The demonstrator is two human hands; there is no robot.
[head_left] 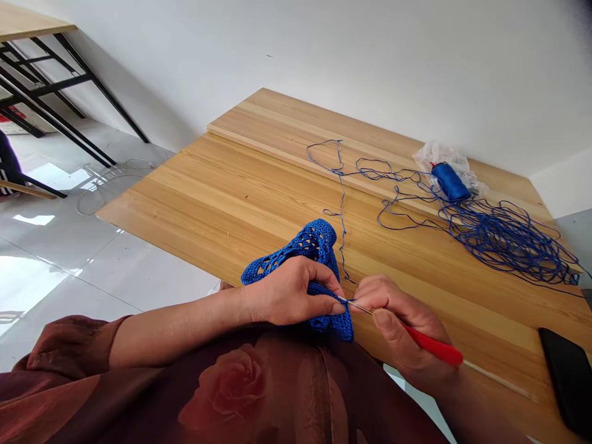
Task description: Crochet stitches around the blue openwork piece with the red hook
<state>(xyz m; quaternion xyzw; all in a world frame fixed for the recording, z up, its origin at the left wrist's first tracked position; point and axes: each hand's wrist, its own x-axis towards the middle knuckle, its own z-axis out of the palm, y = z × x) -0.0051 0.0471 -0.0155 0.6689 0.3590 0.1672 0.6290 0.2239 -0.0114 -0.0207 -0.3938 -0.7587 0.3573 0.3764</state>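
Observation:
My left hand (291,291) grips a blue crocheted openwork piece (311,246) near the table's front edge. My right hand (398,327) holds a crochet hook with a red handle (432,344), its thin metal shaft (356,304) reaching into the edge of the fabric. A blue thread (342,209) runs from the crochet across the wooden table (231,197) to a loose tangle of blue thread (504,243). Behind that lies a blue thread spool (451,182) in a clear plastic bag (444,159).
A black phone (571,379) lies at the table's right edge. A thin white stick (499,380) lies beyond the hook handle. A dark metal table frame (55,92) stands at the upper left, and a wire loop (113,185) lies on the glossy tile floor.

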